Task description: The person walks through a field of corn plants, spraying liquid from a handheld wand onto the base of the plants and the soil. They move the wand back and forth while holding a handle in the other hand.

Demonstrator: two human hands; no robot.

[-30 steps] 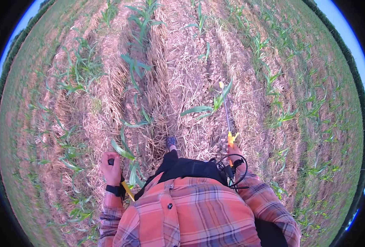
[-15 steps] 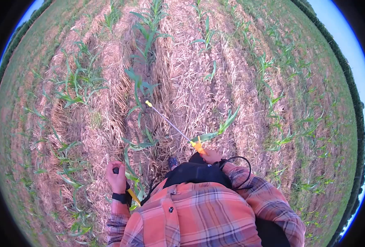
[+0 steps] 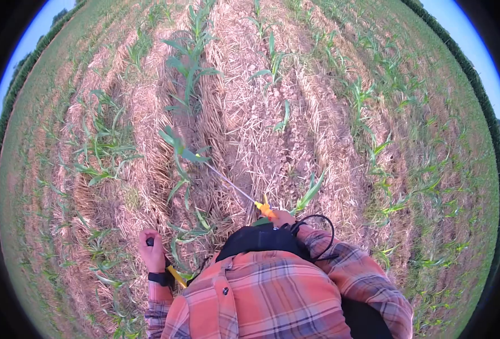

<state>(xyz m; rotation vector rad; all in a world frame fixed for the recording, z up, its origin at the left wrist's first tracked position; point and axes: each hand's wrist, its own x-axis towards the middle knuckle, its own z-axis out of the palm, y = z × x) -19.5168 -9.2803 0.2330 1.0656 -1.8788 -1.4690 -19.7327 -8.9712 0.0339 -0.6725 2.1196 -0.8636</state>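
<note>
My right hand (image 3: 284, 218) is closed around the orange handle of a spray wand (image 3: 227, 181) in front of my body. Its thin shaft points forward and left, and the yellow nozzle is beside the leaves of a corn plant (image 3: 176, 144). At my left side, my left hand (image 3: 153, 251) grips the black knob of a yellow pump lever (image 3: 176, 277). Part of that lever is hidden by my wrist and sleeve. A black hose (image 3: 332, 237) loops beside my right forearm.
Rows of young corn (image 3: 190, 68) run ahead through dry straw and soil (image 3: 244, 107). More green plants (image 3: 100, 141) grow to the left, others (image 3: 382, 152) to the right. A dark tree line (image 3: 478, 85) borders the field.
The wand's nozzle has come a little lower in view, near the corn leaves. My left hand has lowered slightly with the lever. The plants have shifted down the view.
</note>
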